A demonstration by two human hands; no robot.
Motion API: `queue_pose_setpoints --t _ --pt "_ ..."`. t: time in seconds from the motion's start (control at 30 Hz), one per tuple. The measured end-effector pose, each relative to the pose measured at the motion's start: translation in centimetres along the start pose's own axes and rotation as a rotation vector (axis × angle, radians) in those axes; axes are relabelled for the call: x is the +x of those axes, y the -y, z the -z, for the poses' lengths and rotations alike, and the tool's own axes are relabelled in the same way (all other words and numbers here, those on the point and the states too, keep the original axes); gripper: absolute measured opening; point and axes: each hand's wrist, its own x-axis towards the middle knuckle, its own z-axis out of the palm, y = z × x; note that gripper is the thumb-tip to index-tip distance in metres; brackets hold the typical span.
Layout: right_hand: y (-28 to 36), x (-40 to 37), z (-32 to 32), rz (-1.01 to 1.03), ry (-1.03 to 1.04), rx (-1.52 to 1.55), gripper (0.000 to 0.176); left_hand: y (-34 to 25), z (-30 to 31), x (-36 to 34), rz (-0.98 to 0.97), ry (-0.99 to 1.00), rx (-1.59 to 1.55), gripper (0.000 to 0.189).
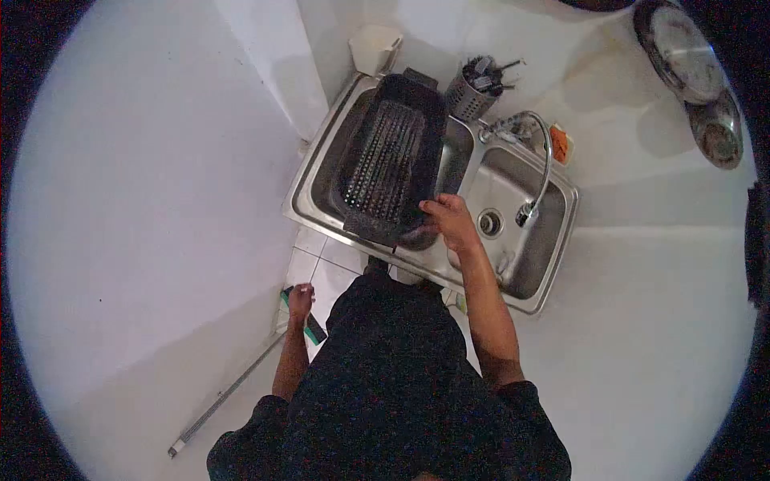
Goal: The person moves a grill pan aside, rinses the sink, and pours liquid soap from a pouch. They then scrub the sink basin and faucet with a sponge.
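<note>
1. Black tray (421, 172) with a perforated bottom: it lies lengthwise over the left bowl of the steel sink (345, 230), its near end by the sink's near edge and its far end by the far edge. It is ahead and to the right of the left hand, and just left of the right hand.
2. Left hand (301, 301): lowered outside the sink's near left corner, well apart from the tray, fingers partly curled; I cannot tell whether it holds anything. Green bristles (317, 329) show just beside it in view.
3. Right hand (451, 220): its bent fingers grip the tray's right rim, towards the near end.
4. Right bowl: the drain (490, 223) is right of that hand, and the curved faucet (549, 160) arches over the bowl.
5. Far edge: a white container (374, 50) stands at the left corner, a perforated utensil holder (469, 98) near the middle.
</note>
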Motion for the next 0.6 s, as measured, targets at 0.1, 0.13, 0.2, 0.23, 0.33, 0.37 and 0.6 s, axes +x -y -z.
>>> queue_pose_setpoints --t 0.1,0.13,0.2,0.23,0.33,0.37,0.6 --pt "1.8 2.1 0.6 0.180 -0.023 -0.129 0.017 -10.7 -1.7 3.8 -0.307 -0.076 -0.053 0.026" --pt "1.6 1.5 1.2 0.175 -0.026 -0.173 0.018 -13.3 -1.8 2.2 -0.358 -0.093 -0.001 0.026" --pt "1.6 -1.2 1.7 0.159 -0.031 -0.210 0.018 -16.9 -2.1 -0.9 -0.462 -0.145 0.034 0.027" --pt "2.3 -1.8 1.5 0.182 -0.028 -0.196 0.019 -19.1 -2.3 -0.7 -0.548 -0.188 0.015 0.028" --pt "4.2 -3.7 2.1 0.181 0.022 -0.171 0.020 -28.6 -3.3 -4.5 -0.568 -0.200 0.034 0.032" --pt "4.8 -4.5 2.3 0.170 0.042 -0.165 0.020 -31.7 -4.0 -6.3 -0.603 -0.156 -0.011 0.033" --pt "9.2 -13.9 1.9 0.293 0.028 -0.394 0.027 -43.0 -5.6 -19.0 -0.793 0.165 -0.180 0.038"
